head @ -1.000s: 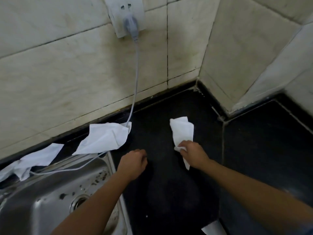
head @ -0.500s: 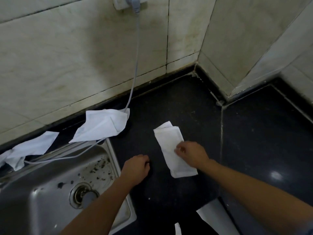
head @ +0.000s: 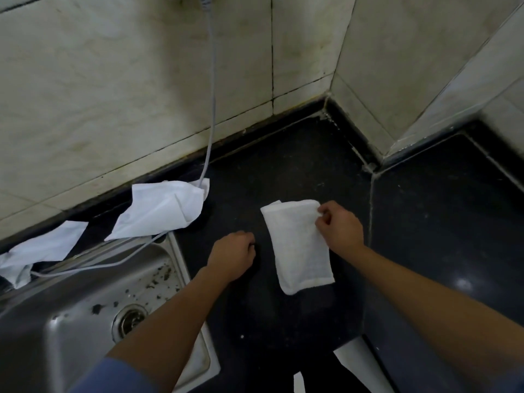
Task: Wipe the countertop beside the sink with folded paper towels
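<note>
A white folded paper towel (head: 297,245) lies flat on the black countertop (head: 283,171), just right of the steel sink (head: 71,321). My right hand (head: 338,226) pinches the towel's far right corner between thumb and fingers. My left hand (head: 232,255) rests as a loose fist on the counter between the sink's rim and the towel, holding nothing.
Two crumpled paper towels (head: 161,209) (head: 42,248) lie behind the sink against the tiled wall. A grey cable (head: 211,109) hangs from a wall plug down across the sink rim. More white paper (head: 365,364) shows at the counter's front edge. Dirt specks dot the basin.
The towel, first bunched in my right hand, was laid out flat on the counter. My right hand moved from its middle to its far right corner. The left hand barely moved.
</note>
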`<control>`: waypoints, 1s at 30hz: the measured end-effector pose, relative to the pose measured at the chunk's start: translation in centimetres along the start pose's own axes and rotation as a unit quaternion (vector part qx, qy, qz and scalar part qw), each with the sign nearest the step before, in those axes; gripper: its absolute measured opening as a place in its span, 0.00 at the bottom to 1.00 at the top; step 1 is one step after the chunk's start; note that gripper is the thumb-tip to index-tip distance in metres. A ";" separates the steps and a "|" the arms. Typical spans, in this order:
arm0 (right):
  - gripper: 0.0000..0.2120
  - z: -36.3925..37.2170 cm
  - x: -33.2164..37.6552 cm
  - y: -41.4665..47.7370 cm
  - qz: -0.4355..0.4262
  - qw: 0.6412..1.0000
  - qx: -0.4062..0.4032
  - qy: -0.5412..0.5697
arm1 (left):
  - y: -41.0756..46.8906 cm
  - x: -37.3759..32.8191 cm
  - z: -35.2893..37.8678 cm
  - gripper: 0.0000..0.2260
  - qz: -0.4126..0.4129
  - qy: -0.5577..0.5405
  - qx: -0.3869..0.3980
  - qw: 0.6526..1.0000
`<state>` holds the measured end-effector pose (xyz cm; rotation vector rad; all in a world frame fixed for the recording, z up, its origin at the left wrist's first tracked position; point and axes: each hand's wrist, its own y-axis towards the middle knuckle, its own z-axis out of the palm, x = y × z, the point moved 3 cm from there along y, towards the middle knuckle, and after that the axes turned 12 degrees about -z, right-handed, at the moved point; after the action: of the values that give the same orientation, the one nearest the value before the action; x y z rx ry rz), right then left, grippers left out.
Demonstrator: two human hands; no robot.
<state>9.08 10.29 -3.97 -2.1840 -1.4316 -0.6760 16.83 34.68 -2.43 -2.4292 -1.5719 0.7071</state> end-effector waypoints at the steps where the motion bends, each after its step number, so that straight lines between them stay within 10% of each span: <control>1: 0.10 -0.9 -0.9 0.2 0.001 1.000 -0.013 -0.003 | 0.7 -0.6 -0.1 0.07 0.002 0.002 0.001 1.000; 9: 0.12 -4.1 -9.1 1.7 0.059 0.995 0.002 -0.083 | 4.1 -7.4 3.1 0.09 0.049 0.036 0.028 0.998; 18: 0.07 -2.2 -7.2 -6.6 -0.137 0.984 0.047 -0.105 | 0.6 -9.6 7.7 0.17 0.201 0.097 0.033 0.974; 30: 0.08 -1.3 -6.4 -9.7 -0.187 0.954 0.172 -0.158 | -2.6 -6.2 5.7 0.07 0.167 0.101 0.056 0.979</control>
<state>-2.29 8.50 -5.99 -1.8195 -1.9878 -0.1672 9.94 29.61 -4.61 -2.6101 -1.0344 0.5562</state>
